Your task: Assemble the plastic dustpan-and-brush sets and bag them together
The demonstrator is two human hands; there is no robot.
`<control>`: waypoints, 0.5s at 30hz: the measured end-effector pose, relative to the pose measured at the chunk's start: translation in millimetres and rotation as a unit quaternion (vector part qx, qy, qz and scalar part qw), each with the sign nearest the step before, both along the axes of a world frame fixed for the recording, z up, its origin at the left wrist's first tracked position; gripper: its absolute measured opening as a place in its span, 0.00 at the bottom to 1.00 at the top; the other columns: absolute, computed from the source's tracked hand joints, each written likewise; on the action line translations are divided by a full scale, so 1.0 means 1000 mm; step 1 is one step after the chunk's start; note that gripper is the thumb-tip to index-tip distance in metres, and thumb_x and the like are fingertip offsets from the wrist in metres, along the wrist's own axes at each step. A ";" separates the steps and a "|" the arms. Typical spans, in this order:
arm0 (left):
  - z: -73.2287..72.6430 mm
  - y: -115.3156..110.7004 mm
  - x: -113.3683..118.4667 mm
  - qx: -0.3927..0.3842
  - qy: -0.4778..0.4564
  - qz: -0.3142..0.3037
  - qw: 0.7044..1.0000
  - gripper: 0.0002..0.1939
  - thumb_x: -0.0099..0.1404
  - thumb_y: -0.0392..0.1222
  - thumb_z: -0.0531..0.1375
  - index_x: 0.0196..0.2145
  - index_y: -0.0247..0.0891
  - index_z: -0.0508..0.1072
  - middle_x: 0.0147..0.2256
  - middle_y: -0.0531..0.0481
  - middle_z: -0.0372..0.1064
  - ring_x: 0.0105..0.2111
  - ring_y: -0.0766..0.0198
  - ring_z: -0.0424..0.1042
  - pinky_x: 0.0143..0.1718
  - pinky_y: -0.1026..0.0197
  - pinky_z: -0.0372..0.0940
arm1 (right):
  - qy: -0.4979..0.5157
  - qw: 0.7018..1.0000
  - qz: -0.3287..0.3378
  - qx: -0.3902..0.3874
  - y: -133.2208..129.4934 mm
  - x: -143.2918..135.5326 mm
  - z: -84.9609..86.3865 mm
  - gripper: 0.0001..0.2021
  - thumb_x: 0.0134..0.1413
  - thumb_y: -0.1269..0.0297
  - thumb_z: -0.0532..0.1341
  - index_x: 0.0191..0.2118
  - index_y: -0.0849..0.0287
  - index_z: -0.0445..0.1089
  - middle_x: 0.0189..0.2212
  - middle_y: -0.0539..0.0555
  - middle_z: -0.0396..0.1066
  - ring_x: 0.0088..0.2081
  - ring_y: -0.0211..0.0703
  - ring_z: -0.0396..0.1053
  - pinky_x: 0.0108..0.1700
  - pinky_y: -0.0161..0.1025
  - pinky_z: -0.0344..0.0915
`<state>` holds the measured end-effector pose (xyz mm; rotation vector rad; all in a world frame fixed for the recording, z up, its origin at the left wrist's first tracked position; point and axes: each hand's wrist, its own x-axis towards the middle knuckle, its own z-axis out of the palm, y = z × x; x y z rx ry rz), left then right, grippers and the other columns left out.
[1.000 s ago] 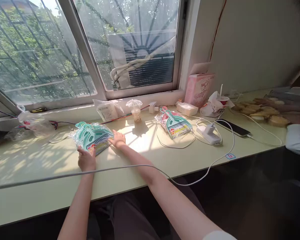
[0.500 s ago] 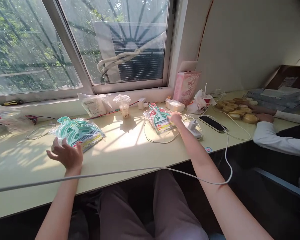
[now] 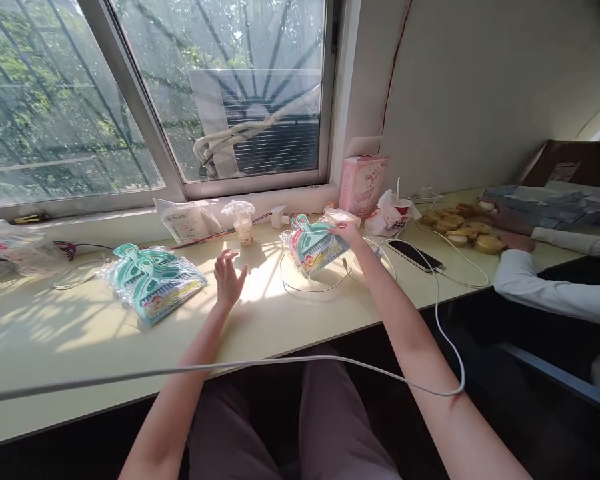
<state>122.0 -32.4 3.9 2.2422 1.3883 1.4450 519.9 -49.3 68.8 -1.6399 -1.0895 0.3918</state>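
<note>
My right hand (image 3: pixel 346 233) grips the upper right edge of a clear-wrapped pack that looks like a small dustpan-and-brush set (image 3: pixel 316 241), teal with some red and a printed card. The pack is tilted, its near edge apparently raised off the desk. My left hand (image 3: pixel 229 277) is over the sunlit middle of the desk, fingers apart, holding nothing. To its left lies a pile of similar teal wrapped dustpan-and-brush sets (image 3: pixel 153 277), overlapping each other.
On the desk (image 3: pixel 270 327) stand a lidded drink cup (image 3: pixel 243 223), a plastic packet (image 3: pixel 187 221) and a pink box (image 3: pixel 364 183). A phone (image 3: pixel 415 255) lies at right. A white cable (image 3: pixel 300 360) crosses before me. A co-worker's hands (image 3: pixel 517 241) touch round tan items (image 3: pixel 487 244).
My left hand has moved right, away from the pile of wrapped sets, toward the middle. My right hand has tilted up the pack it holds. The view has shifted slightly.
</note>
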 end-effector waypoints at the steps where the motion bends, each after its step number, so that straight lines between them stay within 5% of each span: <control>1: 0.001 0.005 0.011 -0.052 -0.042 -0.041 0.997 0.24 0.66 0.55 0.57 0.55 0.40 0.67 0.62 0.35 0.58 0.64 0.45 0.57 0.65 0.40 0.49 | 0.018 1.000 0.003 0.018 0.002 -0.007 0.007 0.18 0.37 0.54 0.75 0.32 0.60 0.75 0.32 0.56 0.77 0.35 0.46 0.74 0.42 0.42 0.69; 4: 0.011 0.018 0.033 -0.219 -0.179 -0.189 0.940 0.30 0.66 0.64 0.55 0.58 0.41 0.66 0.60 0.37 0.64 0.62 0.47 0.62 0.63 0.42 0.54 | 0.054 0.991 0.054 0.108 0.011 -0.044 0.029 0.21 0.39 0.49 0.73 0.36 0.59 0.75 0.39 0.57 0.78 0.42 0.47 0.74 0.47 0.41 0.68; 7: 0.024 0.026 0.033 -0.293 -0.286 -0.304 0.860 0.36 0.63 0.68 0.56 0.58 0.40 0.67 0.55 0.38 0.71 0.58 0.46 0.68 0.59 0.43 0.60 | 0.054 0.977 0.136 0.156 0.019 -0.099 0.039 0.22 0.46 0.46 0.70 0.41 0.59 0.76 0.43 0.58 0.78 0.45 0.48 0.74 0.49 0.42 0.68; 10: 0.028 0.032 0.014 -0.297 -0.378 -0.249 0.841 0.31 0.54 0.62 0.67 0.47 0.36 0.75 0.42 0.40 0.78 0.49 0.43 0.75 0.51 0.45 0.67 | -0.035 0.977 0.171 0.122 0.021 -0.166 0.022 0.19 0.53 0.48 0.67 0.46 0.56 0.74 0.47 0.60 0.76 0.50 0.54 0.72 0.52 0.48 0.68; 13: 0.018 0.036 -0.010 -0.278 -0.446 -0.142 0.839 0.24 0.48 0.54 0.71 0.39 0.37 0.76 0.34 0.43 0.78 0.41 0.46 0.77 0.42 0.50 0.70 | -0.164 0.968 0.095 0.164 0.014 -0.228 -0.018 0.22 0.58 0.58 0.65 0.57 0.54 0.67 0.60 0.66 0.65 0.63 0.61 0.61 0.59 0.58 0.61; 15: 0.008 0.039 -0.022 -0.248 -0.470 -0.103 0.841 0.21 0.49 0.52 0.69 0.38 0.37 0.76 0.32 0.46 0.77 0.37 0.52 0.77 0.40 0.54 0.70 | -0.263 0.929 0.197 0.174 0.008 -0.257 -0.047 0.18 0.60 0.67 0.63 0.56 0.52 0.67 0.59 0.64 0.66 0.60 0.59 0.63 0.60 0.57 0.61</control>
